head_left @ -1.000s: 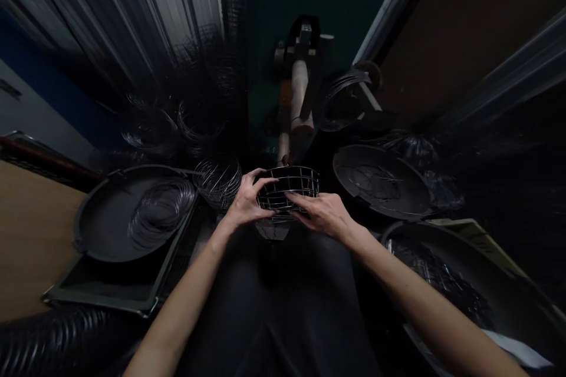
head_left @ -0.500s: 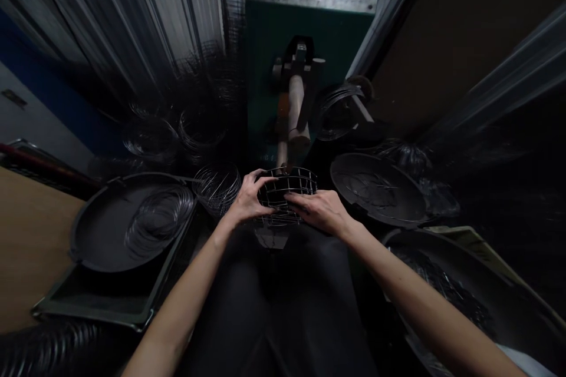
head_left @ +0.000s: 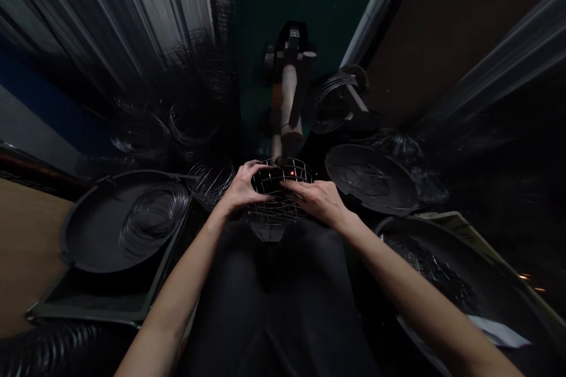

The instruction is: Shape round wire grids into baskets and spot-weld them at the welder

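Wire basket (head_left: 279,188) sits between both hands | left hand (head_left: 241,188) grips its left rim | right hand (head_left: 319,201) grips its right side | a small spark glows inside it

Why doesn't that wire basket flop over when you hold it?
The wire basket probably stays stiff, since its thin rings and ribs cross in a grid and keep a round shape between the left hand and right hand. It is mostly open gaps, so it likely feels light. Being round, it might roll if laid on its side.
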`<state>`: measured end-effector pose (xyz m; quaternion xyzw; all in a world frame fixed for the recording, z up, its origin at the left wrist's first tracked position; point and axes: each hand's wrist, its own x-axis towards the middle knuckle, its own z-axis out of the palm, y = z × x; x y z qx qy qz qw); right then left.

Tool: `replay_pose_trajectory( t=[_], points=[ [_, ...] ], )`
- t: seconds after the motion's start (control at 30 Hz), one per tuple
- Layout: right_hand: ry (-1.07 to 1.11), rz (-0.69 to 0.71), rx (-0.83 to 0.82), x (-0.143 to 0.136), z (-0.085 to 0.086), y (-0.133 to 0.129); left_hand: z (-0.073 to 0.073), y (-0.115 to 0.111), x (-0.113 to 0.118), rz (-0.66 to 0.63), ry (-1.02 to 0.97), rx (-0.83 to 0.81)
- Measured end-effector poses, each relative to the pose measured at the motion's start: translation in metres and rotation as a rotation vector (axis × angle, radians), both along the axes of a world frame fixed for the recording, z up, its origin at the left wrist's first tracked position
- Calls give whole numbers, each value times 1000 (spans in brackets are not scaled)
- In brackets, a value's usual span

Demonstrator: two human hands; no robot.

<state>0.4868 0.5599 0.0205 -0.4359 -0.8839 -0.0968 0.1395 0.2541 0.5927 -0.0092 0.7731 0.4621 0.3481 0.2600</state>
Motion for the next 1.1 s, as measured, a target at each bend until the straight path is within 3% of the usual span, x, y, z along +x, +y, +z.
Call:
replay_pose_trajectory(
  t=[0.17, 0.57, 0.73, 0.83, 0.97, 1.03, 1.1],
  points=[
    [123, -111, 148, 0, -12, 0, 2, 11, 0, 7, -22, 10],
    [262, -270, -2, -6, -9, 34, 0, 48, -2, 25, -8, 43],
    [393, -286, -82, -10, -4, 51, 6, 72, 0, -41, -54, 7],
    [571, -308, -101, 4, 3, 27, -1, 67, -8, -36, -87, 24],
    [681, -336, -301, 38, 3, -45, -40, 47, -34, -47, -167, -50],
    [644, -372, -439, 51, -11, -83, -65, 41, -43, -51, -219, -145],
    [623, -395, -566, 59, -37, -116, -86, 39, -43, -3, -323, -231]
  ],
)
